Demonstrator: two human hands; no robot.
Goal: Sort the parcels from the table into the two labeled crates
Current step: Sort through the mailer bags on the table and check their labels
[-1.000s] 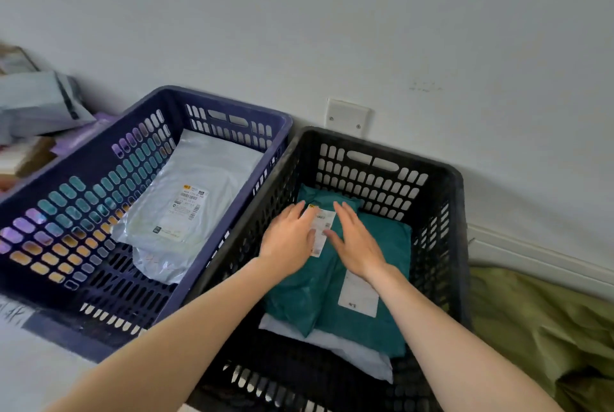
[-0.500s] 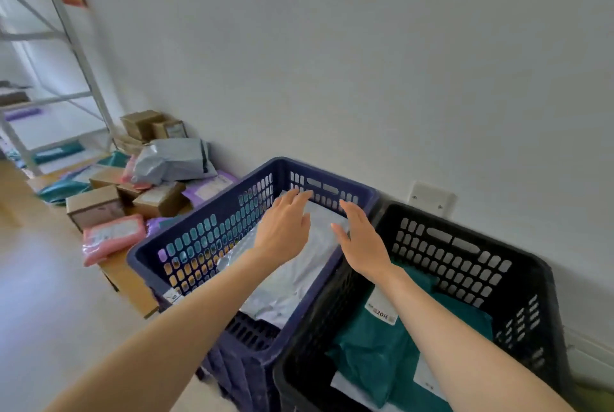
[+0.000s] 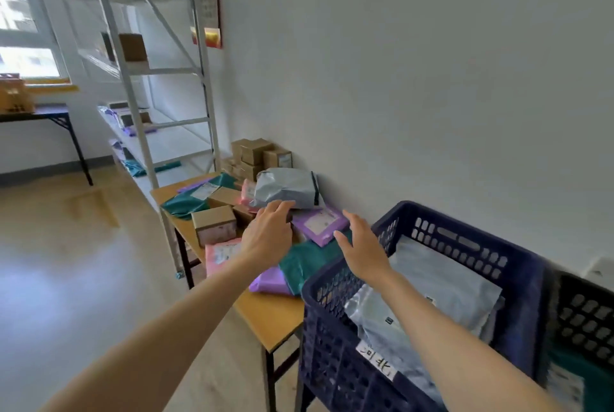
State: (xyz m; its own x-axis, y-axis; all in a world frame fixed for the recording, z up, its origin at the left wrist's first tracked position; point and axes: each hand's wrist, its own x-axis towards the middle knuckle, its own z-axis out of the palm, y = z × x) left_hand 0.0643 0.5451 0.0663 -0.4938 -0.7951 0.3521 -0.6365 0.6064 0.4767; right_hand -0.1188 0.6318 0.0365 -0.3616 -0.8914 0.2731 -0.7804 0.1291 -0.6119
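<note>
Parcels (image 3: 319, 224) now beneath left hand (image 3: 267, 236) and right hand (image 3: 364, 253), previously blue crate (image 3: 521, 295).

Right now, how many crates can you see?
2. The blue crate stands at the table's right end; the black crate is right of it, mostly cut off by the picture edge.

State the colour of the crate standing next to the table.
The crate is dark blue, shown best in the head view.
</note>
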